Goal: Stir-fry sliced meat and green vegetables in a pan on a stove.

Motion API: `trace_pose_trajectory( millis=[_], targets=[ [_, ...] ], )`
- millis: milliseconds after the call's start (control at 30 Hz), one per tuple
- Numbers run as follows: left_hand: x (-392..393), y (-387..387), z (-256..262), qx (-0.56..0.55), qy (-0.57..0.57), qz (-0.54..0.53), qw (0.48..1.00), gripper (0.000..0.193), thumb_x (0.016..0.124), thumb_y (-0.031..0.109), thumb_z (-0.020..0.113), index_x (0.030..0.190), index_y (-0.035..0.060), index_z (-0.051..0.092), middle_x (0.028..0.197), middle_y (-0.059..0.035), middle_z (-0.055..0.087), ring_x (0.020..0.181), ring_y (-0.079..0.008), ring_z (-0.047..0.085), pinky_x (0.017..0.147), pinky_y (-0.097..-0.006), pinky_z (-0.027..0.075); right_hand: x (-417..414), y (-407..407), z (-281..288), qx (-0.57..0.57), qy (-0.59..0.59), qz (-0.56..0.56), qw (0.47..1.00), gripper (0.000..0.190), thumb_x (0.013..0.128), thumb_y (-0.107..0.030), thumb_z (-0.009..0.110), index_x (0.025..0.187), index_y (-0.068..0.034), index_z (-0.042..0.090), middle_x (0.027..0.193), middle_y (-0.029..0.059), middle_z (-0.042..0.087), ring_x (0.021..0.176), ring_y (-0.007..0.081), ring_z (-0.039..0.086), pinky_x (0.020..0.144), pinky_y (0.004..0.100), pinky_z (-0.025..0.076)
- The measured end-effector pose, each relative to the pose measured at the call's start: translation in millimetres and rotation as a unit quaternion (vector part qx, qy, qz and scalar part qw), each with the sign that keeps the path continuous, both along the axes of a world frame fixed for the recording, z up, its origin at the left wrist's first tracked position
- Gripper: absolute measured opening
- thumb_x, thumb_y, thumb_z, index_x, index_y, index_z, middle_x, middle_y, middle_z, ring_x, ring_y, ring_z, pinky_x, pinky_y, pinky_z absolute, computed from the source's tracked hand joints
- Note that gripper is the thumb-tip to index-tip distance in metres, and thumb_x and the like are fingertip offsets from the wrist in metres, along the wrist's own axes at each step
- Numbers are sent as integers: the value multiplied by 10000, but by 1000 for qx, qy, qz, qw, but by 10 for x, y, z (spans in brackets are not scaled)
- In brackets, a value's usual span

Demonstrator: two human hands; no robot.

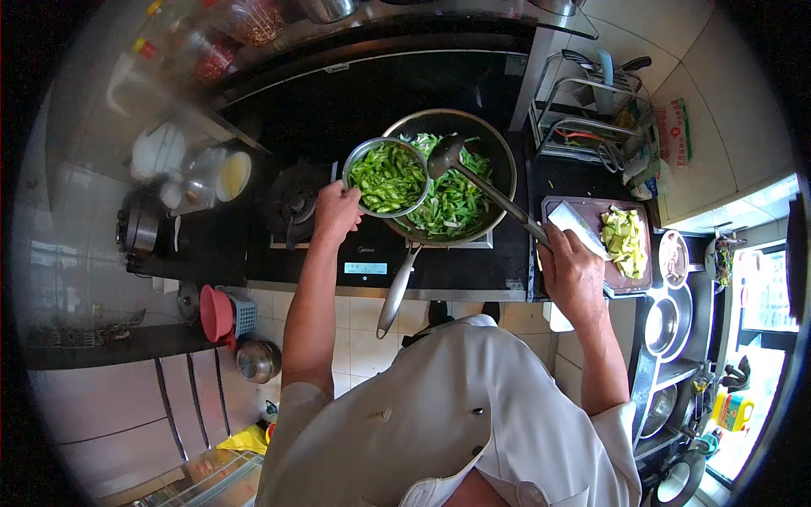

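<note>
My left hand (pixel 338 210) grips the rim of a round metal bowl (pixel 358 151), held over the left part of a frying pan (pixel 504 212). Sliced green peppers (pixel 388 177) fill the bowl. In the pan lie chopped green vegetables (pixel 453 203), partly hidden by the bowl. My right hand (pixel 573 269) is closed around the handle of a metal ladle (pixel 500 201). The ladle's head hangs over the vegetables beside the bowl; whether it touches them I cannot tell. The pan's long handle (pixel 398 295) points toward me past the counter edge.
Right of the stove, a cutting board (pixel 624 285) bears a cleaver (pixel 575 223) and sliced pale green vegetables (pixel 622 244). A utensil rack (pixel 589 120) stands behind it. Another burner (pixel 296 203) is left of the pan. At far left sits a pot (pixel 140 222).
</note>
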State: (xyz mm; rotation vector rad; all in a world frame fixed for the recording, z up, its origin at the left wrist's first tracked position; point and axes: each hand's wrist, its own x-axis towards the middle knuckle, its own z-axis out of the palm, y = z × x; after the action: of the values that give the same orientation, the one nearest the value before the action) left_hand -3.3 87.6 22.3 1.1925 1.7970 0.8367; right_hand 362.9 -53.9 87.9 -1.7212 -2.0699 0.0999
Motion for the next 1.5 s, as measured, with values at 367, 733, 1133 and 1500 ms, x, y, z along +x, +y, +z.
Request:
trace_pose_trajectory(
  millis=[367,733,1133,1500],
  targets=[
    [101,42,53,-9,-34,-44,998,168,883,132,532,857,-19,601,605,-85,593,437,-115,533,359,-269,420,-166,148,-162,-22,31,65,997,269,872,-118,660,1127,-52,606,809,134,608,690,342,636,599,435,515],
    [-83,46,1,-15,7,-18,1000,179,883,138,534,842,-15,619,609,-78,603,441,-115,545,370,-278,443,-128,134,-89,41,-14,27,999,300,843,-131,674,1126,-73,592,818,113,599,655,306,643,543,409,527],
    [40,4,26,-22,13,-42,999,175,872,143,545,842,-13,617,603,-80,604,449,-120,558,364,-279,439,-112,165,-175,19,-49,65,996,297,846,-139,662,1124,-63,592,784,92,578,615,286,620,518,404,512],
    [68,22,61,-24,20,-33,999,184,865,143,546,870,-22,627,609,-83,608,450,-130,560,380,-279,444,-113,91,-90,29,41,23,998,266,829,-132,687,1069,-52,608,835,122,623,661,337,643,556,437,521]
  ],
)
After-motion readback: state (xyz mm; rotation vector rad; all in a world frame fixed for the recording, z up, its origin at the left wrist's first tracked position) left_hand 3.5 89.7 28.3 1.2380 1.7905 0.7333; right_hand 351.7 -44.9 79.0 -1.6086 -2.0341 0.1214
